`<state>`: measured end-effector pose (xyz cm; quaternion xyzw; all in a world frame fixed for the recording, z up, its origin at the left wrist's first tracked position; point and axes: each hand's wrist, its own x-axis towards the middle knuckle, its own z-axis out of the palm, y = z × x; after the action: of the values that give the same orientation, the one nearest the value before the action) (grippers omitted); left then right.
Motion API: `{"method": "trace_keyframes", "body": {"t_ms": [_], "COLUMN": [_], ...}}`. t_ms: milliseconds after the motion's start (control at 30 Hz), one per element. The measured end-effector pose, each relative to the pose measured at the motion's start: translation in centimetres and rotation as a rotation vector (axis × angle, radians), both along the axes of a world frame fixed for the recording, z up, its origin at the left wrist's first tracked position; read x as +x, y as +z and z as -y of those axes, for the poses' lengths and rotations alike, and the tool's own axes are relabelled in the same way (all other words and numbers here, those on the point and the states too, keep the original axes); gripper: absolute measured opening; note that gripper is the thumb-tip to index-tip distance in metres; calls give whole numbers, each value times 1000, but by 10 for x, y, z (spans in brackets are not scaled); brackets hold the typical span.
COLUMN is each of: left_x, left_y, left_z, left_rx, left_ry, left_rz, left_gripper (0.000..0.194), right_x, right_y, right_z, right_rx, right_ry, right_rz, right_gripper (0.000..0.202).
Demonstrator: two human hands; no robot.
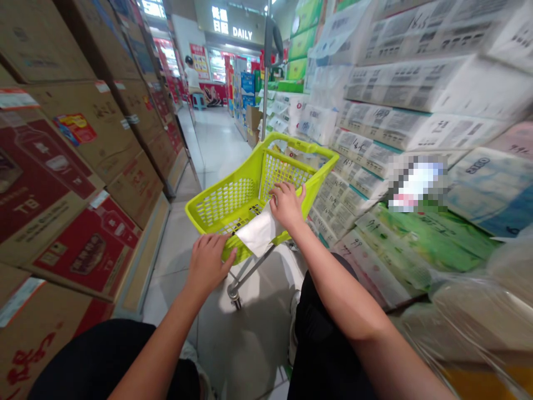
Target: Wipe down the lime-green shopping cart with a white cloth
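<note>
Reading DAILY, a sign (242,33) glows beyond the lime basket cart (227,201); a carton (50,178) says T8. White cloth (259,230) drapes the cart's near rim under the right hand (288,206), left hand (209,261) touching alongside — whether clamped, I can't tell.

Left hand (211,260) lies on near rim of yellow-green trolley (225,201); right hand (288,204), fingers spread, rests on white cloth (259,230) there. Cartons (70,128) stacked to left.

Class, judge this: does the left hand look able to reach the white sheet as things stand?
Probably yes: the left hand is at the near end of the yellow-green basket, just beside the white sheet, and nothing seems to stand between them.
</note>
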<state>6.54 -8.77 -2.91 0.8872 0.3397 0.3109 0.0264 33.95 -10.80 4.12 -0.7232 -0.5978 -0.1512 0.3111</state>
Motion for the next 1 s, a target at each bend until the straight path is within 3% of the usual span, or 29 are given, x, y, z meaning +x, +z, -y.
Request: {"method": "trace_keyframes", "body": {"t_ms": [67, 167, 267, 367, 433, 700, 767, 933, 1000], "left_x": [1, 0, -4, -8, -9, -13, -16, -14, -11], "left_y": [-4, -2, 2, 1, -4, -15, -12, -8, -8], "left_z": [-5, -6, -4, -4, -5, -12, -13, -10, -8], "left_rx": [21, 70, 101, 113, 106, 68, 49, -7, 4], "left_ry": [4, 25, -6, -66, -119, -276, -291, -280, -263], "left_rz": [-85, -182, -225, -212, -187, -89, -92, -73, -51], "left_gripper": [30, 28, 26, 22, 21, 12, 14, 23, 19], "right_x": [-14, -27, -20, 1, 9, -46, -37, 33, 42], "right_y": [-1, -7, -13, -12, -12, -34, -34, -23, -23], "right_z": [9, 17, 17, 16, 18, 41, 39, 25, 25], "right_rx": [-3, -209, -320, -292, -275, -166, -184, -113, -50], "right_ry": [150, 373, 290, 149, 138, 561, 533, 164, 114], "right_rz": [46, 167, 227, 235, 233, 221, 233, 121, 82], "right_gripper": [29, 39, 51, 52, 50, 38, 42, 37, 30]}}
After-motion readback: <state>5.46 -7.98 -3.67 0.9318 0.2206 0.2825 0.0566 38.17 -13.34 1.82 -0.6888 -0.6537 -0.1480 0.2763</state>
